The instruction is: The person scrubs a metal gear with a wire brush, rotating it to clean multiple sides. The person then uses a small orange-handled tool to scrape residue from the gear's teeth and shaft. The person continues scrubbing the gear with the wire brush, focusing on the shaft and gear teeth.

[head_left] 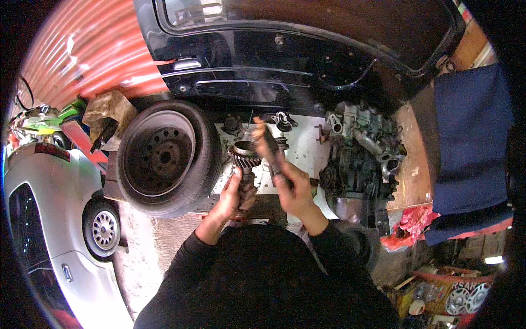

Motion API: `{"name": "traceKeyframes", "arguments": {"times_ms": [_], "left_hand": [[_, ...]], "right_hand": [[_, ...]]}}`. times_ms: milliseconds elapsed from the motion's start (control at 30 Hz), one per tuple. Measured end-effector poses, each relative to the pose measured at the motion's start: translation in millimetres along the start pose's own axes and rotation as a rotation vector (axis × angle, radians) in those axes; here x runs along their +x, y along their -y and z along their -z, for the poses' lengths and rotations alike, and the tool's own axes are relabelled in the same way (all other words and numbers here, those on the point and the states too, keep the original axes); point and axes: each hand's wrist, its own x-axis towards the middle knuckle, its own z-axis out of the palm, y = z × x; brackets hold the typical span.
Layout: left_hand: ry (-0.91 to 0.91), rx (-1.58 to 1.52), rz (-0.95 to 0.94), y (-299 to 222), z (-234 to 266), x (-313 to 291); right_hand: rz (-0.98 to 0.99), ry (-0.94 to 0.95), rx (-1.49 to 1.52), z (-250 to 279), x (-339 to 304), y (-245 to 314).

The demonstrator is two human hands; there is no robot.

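Note:
My left hand [232, 196] is closed around the lower part of a metal helical gear [246, 160], holding it upright over the workbench [309, 145]. A round opening shows at the gear's top. My right hand [297, 192] grips a brush-like tool [267, 147] with a tan end and a dark middle, smeared by motion. The tool slants up and left beside the gear; whether they touch I cannot tell. Behind them on the bench lie a dark round part [233, 124] and a small dark metal bracket-like part [284, 122].
A wheel with tyre [166, 156] stands left of my hands, an engine [361, 159] to the right. A dark car panel [246, 60] rises behind the bench. Blue cloth [471, 148] hangs far right above a red rag [413, 222]. A silver car [71, 236] is at left.

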Motion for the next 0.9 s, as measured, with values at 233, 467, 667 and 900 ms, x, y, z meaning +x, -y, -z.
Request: {"name": "traceKeyframes", "arguments": {"times_ms": [233, 467, 667, 900], "left_hand": [[-0.003, 0.038, -0.050, 4, 7, 6], [-0.042, 0.138, -0.061, 0, 2, 4], [-0.152, 0.220, -0.066, 15, 15, 15], [-0.078, 0.209, -0.074, -7, -2, 3]], "right_hand": [[-0.022, -0.237, 0.123, 5, -7, -9], [-0.331, -0.178, 0.037, 4, -16, -40], [-0.091, -0.143, 0.048, 0, -39, -30], [-0.102, -0.263, 0.092, 11, -33, -23]]}}
